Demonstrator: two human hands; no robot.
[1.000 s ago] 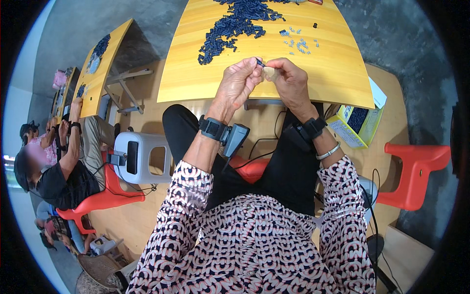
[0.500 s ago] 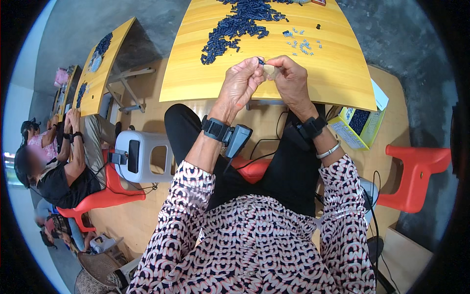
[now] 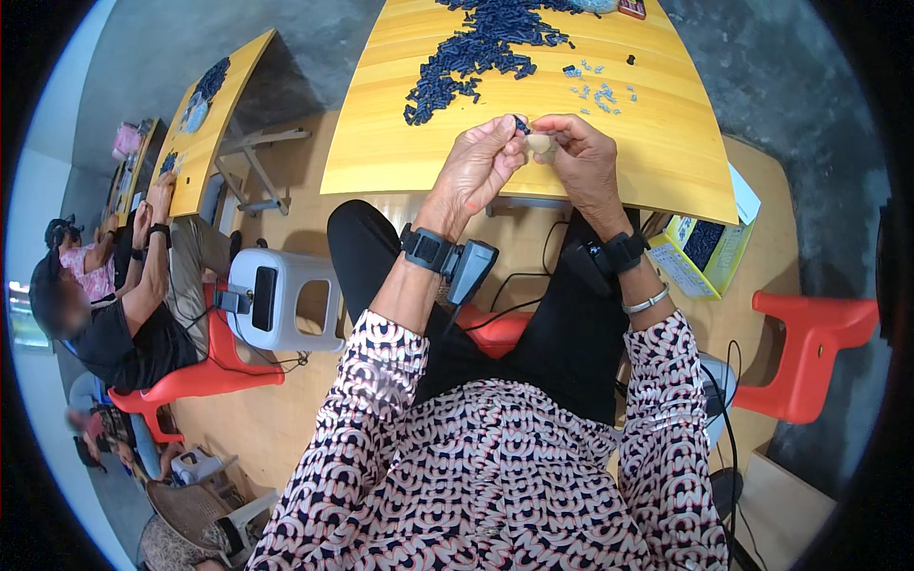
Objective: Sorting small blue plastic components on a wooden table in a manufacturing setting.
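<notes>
Small dark piece (image 3: 521,125) is showing in the upper centre of the frame, at the tip of the left hand's (image 3: 482,164) grip; thumb and index finger are pinching it, and its far end is pointing toward the right hand (image 3: 588,164). Right grip is closing in on that end with thumb and forefinger bent; cannot tell whether its tips are touching the piece or standing just apart. A pale tan bit (image 3: 539,144) is showing below the right forefinger, worn or held being unclear. Both forearms are rising from the lower frame and slanting inward, palms turning toward each other, wrists wearing black straps (image 3: 428,249). Hands are appearing over the near part of the yellow counter (image 3: 381,162). Beyond them, a heap of dark pieces (image 3: 471,62) is spreading toward the top edge; small silvery bits (image 3: 604,97) are lying scattered to its right, near the upper right.
</notes>
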